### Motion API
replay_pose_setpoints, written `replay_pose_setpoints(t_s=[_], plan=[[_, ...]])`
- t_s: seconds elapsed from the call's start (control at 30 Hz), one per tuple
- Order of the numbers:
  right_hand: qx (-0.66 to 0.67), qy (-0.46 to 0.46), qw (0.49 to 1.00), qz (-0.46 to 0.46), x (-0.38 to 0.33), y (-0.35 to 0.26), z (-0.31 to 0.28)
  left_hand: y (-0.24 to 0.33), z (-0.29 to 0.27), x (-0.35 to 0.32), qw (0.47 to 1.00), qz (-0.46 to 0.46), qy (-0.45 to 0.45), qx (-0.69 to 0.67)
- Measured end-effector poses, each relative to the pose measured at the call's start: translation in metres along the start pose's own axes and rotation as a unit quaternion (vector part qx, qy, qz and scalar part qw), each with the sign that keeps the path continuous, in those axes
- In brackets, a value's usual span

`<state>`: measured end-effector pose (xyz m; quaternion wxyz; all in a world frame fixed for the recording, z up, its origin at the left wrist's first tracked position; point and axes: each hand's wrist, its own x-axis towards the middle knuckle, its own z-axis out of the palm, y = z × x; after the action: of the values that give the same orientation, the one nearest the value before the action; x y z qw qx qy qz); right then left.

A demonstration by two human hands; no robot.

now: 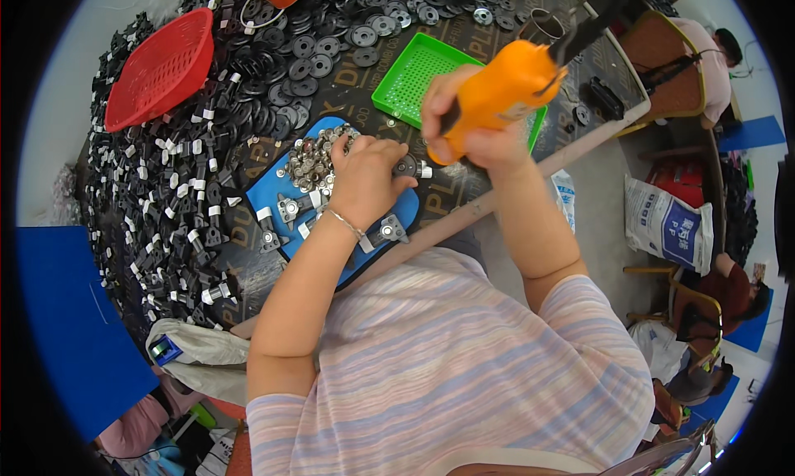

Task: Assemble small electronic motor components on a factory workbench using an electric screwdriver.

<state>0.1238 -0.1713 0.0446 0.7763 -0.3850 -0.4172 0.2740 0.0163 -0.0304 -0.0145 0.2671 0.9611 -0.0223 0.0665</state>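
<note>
My right hand [484, 132] is wrapped round an orange power screwdriver [509, 87], raised above the green tray. Its dark end slants up and away to the right; I cannot make out the bit. Over the blue mat [269, 185], my left hand [368, 178] is bent, with thumb and fingers closed on a black caster part [406, 166] with a white end. Beside these fingers lies a heap of small shiny metal pieces [310, 165]. Black-and-metal caster brackets [389, 229] with pale ends rest on the mat near my left wrist.
A green perforated tray [414, 66] sits behind my right hand. Black caster parts [178, 203] cover the table's left side, with a red basket [161, 70] on them. Black wheel discs [364, 36] spread across the far side. Other people sit at the right, past the table edge [571, 157].
</note>
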Motion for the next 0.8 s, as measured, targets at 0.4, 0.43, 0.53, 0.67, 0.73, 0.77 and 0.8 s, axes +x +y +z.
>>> replay_pose_setpoints(t_s=[0.4, 0.43, 0.53, 0.67, 0.73, 0.77, 0.8], plan=[[-0.186, 0.206, 0.953, -0.123, -0.001, 0.012, -0.026, 0.001, 0.000, -0.001, 1.000, -0.006, -0.001, 0.018], [-0.197, 0.211, 0.949, -0.126, -0.001, 0.013, -0.026, 0.001, 0.001, -0.001, 1.000, -0.006, -0.001, 0.019], [-0.215, 0.211, 0.944, -0.131, 0.000, 0.015, -0.027, 0.000, 0.001, -0.002, 1.000, -0.003, 0.004, 0.023], [-0.225, 0.214, 0.941, -0.136, 0.001, 0.016, -0.028, 0.000, 0.001, -0.002, 1.000, 0.000, 0.005, 0.014], [-0.229, 0.218, 0.940, -0.129, 0.001, 0.016, -0.028, 0.000, 0.001, -0.002, 1.000, -0.002, 0.005, 0.014], [-0.229, 0.218, 0.940, -0.129, 0.000, 0.017, -0.028, -0.001, 0.001, -0.002, 1.000, -0.002, 0.001, 0.015], [-0.226, 0.215, 0.941, -0.131, 0.001, 0.018, -0.030, -0.002, 0.001, -0.003, 1.000, -0.004, -0.003, 0.017]])
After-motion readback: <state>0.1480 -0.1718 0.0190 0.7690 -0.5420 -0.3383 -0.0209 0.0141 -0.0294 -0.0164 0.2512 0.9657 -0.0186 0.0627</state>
